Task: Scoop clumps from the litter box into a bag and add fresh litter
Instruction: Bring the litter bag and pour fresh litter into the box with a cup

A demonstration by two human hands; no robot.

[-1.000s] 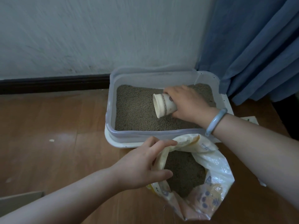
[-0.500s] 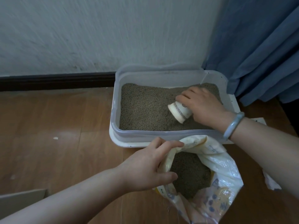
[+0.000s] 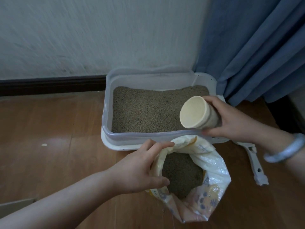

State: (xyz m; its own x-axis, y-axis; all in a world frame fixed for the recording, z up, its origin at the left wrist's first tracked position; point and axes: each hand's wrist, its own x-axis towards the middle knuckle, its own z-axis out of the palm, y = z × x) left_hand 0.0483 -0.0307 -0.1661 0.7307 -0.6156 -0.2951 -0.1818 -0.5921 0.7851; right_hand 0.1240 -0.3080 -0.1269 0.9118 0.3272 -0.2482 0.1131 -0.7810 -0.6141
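A white litter box (image 3: 105, 129) full of grey-brown litter sits on the wooden floor against the wall. In front of it stands an open yellow-and-white litter bag (image 3: 212, 184) with litter inside. My left hand (image 3: 140, 169) grips the bag's left rim and holds it open. My right hand (image 3: 234, 119) holds a paper cup (image 3: 196, 113) tilted on its side over the box's near right corner. The cup's empty mouth faces me.
A white litter scoop (image 3: 254, 161) lies on the floor right of the bag. A blue curtain (image 3: 257, 47) hangs at the right behind the box. The white wall and dark baseboard (image 3: 49, 85) run along the back. A cardboard edge (image 3: 16, 205) shows bottom left.
My right hand has lifted the cup out of the litter and drawn it back toward the near right corner, its mouth turning toward me. My left hand stays on the bag.
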